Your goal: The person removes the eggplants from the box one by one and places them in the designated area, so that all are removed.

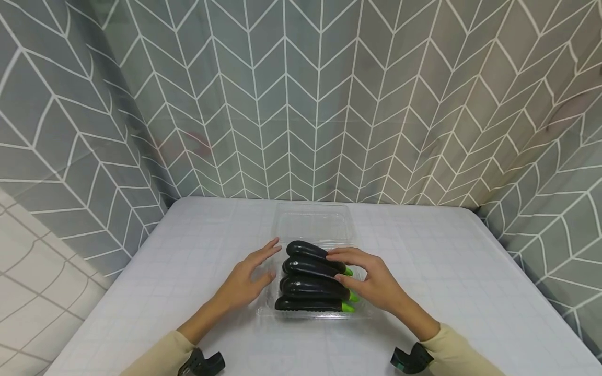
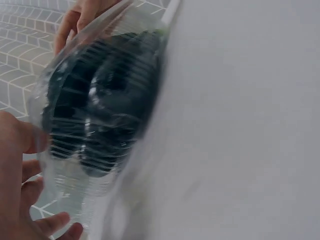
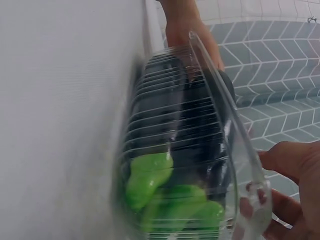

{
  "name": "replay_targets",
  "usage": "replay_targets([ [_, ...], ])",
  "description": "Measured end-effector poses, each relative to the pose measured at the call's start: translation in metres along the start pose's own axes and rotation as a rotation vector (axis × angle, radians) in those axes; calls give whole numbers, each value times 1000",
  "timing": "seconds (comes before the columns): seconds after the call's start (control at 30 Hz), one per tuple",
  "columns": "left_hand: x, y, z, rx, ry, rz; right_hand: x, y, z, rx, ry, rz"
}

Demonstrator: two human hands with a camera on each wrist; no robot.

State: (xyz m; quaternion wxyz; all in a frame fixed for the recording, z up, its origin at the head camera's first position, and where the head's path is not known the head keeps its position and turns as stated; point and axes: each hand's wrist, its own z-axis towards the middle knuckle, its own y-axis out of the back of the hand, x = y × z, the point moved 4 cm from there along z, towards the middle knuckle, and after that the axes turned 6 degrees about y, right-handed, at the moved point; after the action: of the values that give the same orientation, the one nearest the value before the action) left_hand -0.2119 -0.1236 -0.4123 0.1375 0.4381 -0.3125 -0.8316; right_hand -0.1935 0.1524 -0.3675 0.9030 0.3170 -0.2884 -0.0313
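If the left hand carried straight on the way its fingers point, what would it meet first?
Probably the clear tray wall, then the blunt ends of the eggplants; the left hand sits beside them, contact unclear.

White gridded tablecloth (image 1: 470, 271) covering the table; grey chevron-patterned curtain (image 1: 301, 99) enclosing it on three sides.

The head view looks forward and down from above the white table (image 1: 188, 250), taking in both hands, the clear container (image 1: 312, 224) at centre and the patterned curtain (image 1: 301, 94) behind. The left wrist view sits very close at the container's (image 2: 75, 150) left end, looking along the tabletop, rolled sideways and blurred. The right wrist view sits equally close at the container's (image 3: 200, 150) right end, also rolled. All three views share the container; each wrist view also catches the opposite hand.
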Motion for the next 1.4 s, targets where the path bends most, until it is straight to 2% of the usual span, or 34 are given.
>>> replay_targets([
  [0.1, 1, -3, -6, -5, 7, -11, -7, -5, -5, 23, -27, 12],
  [0.33, -35, 8, -11, 4, 33, -83, -11, -8, -6, 44, -44, 0],
  [0.43, -32, 6, -11, 2, 22, -109, -11, -9, -7, 57, -65, -37],
  [0.53, -22, 1, -11, -10, 3, -132, -12, -11, -9, 73, -85, -75],
  [0.67, -4, -8, -11, -16, -6, -120, -13, -12, -11, 82, -73, -113],
  [0.77, 2, -10, -11, -15, -7, -107, -14, -12, -11, 75, -45, -152],
  [0.87, -2, -8, -12, -17, -12, -109, -15, -14, -11, 79, -19, -180],
  [1.13, -31, 6, -10, -7, 15, -138, -15, -12, -8, 48, -6, -171],
  [1.4, -30, 4, -9, -15, -8, -163, -11, -8, -6, 24, -14, -158],
])
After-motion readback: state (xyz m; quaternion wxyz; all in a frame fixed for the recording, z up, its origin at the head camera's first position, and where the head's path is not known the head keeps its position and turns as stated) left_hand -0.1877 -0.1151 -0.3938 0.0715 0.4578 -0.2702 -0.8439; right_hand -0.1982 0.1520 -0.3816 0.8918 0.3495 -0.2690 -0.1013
